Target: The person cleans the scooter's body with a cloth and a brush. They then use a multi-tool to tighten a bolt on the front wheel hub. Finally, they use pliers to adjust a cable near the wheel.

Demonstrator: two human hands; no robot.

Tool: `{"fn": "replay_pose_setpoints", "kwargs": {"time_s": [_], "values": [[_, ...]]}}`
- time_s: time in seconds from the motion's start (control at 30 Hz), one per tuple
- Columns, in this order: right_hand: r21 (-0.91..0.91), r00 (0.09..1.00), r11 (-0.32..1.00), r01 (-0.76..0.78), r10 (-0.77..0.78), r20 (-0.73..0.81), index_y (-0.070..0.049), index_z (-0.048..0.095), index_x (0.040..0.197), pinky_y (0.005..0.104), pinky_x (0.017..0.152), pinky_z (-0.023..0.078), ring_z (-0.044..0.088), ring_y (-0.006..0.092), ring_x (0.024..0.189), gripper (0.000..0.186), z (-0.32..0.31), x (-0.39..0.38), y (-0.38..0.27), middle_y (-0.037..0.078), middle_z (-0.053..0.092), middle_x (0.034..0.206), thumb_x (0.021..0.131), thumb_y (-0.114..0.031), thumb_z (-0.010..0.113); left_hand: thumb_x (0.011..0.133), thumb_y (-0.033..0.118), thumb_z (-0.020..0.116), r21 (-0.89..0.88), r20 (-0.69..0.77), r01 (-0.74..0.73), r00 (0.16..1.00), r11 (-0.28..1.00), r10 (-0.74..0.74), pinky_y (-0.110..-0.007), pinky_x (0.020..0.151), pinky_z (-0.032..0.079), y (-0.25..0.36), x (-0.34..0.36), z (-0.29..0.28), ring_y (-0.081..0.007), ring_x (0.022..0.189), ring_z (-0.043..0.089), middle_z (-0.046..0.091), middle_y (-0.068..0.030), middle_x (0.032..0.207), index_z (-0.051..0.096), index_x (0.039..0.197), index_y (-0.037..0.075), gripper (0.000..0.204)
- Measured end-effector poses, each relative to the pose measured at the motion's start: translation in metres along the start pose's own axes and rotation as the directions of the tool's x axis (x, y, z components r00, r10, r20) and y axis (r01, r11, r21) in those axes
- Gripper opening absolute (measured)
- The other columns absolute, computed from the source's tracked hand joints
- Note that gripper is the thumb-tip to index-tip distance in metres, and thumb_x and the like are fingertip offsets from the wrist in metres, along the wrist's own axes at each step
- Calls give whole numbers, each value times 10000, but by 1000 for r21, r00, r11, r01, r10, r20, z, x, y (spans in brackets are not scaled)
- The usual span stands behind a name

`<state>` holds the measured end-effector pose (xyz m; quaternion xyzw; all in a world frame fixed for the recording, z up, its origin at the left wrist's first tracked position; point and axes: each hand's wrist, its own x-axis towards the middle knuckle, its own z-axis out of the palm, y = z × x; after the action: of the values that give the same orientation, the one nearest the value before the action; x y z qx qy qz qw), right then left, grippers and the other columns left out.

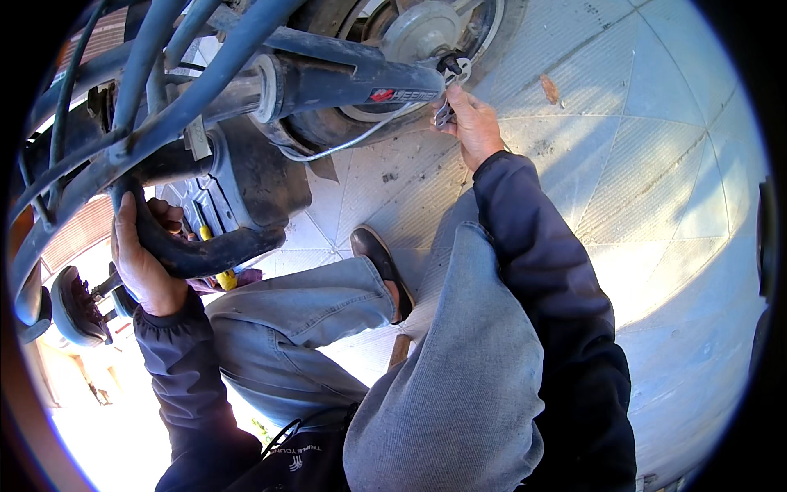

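Pointing lengthwise forward, slightly right, silver tool held in right fingers, left fingers around black tube

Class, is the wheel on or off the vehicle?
On: the wheel hub sits at the end of the dark fork leg, where the right hand holds a metal tool.

A silver metal tool, partly covered, is held at the lower end of a dark grey, cylindrical fork leg; whether they touch is unclear. The fork leg carries a pale ring at its upper end. A scuffed black tube, gripped near its bend, curves round well apart from the tool.
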<state>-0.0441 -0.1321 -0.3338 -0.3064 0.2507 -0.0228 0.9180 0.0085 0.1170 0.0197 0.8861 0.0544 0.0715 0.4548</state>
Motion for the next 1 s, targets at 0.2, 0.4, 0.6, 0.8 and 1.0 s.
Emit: {"fn": "replay_pose_setpoints", "kwargs": {"time_s": [0.2, 0.4, 0.6, 0.8, 1.0], "values": [[-39, 1000, 999, 25, -25, -3, -10, 614, 917, 322, 679, 563, 625, 162, 710, 451, 0, 2, 0, 60, 625, 833, 892, -459, 642, 911, 391, 584, 7, -12, -11, 1000, 1000, 11, -300, 722, 519, 0, 0, 0, -192, 724, 660, 651, -94, 796, 618, 980, 10, 389], [-29, 998, 998, 60, -61, -11, -23, 612, 879, 297, 646, 537, 607, 145, 669, 410, -2, 6, 5, 45, 608, 781, 899, -430, 648, 906, 394, 590, 10, -11, -2, 1000, 1000, 2, -298, 722, 521, 0, 0, 0, -192, 723, 661, 652, -93, 798, 618, 981, 7, 396], [-231, 988, 961, 152, -157, -6, -43, 619, 827, 257, 601, 485, 548, 98, 623, 336, -21, 12, -19, 13, 578, 714, 904, -366, 668, 908, 389, 586, 21, -12, 6, 1000, 1000, -6, -286, 705, 520, 2, -1, 1, -188, 724, 659, 650, -93, 793, 617, 979, 7, 390], [-736, 961, 633, 240, -262, 88, -1, 670, 786, 307, 596, 441, 533, 121, 631, 453, -40, 22, -72, 44, 588, 670, 818, -451, 715, 906, 381, 589, 15, -13, 21, 1000, 1000, -21, -282, 691, 519, 3, -1, 2, -188, 717, 658, 646, -95, 795, 616, 979, 6, 384], [-913, 948, 315, 258, -266, 176, -14, 691, 772, 338, 591, 410, 483, 123, 608, 518, -38, 25, -113, 25, 537, 613, 771, -530, 734, 905, 392, 595, 9, -13, 5, 1000, 1000, -5, -290, 703, 530, 2, -1, 1, -193, 712, 661, 648, -101, 800, 611, 985, 6, 394]]}}
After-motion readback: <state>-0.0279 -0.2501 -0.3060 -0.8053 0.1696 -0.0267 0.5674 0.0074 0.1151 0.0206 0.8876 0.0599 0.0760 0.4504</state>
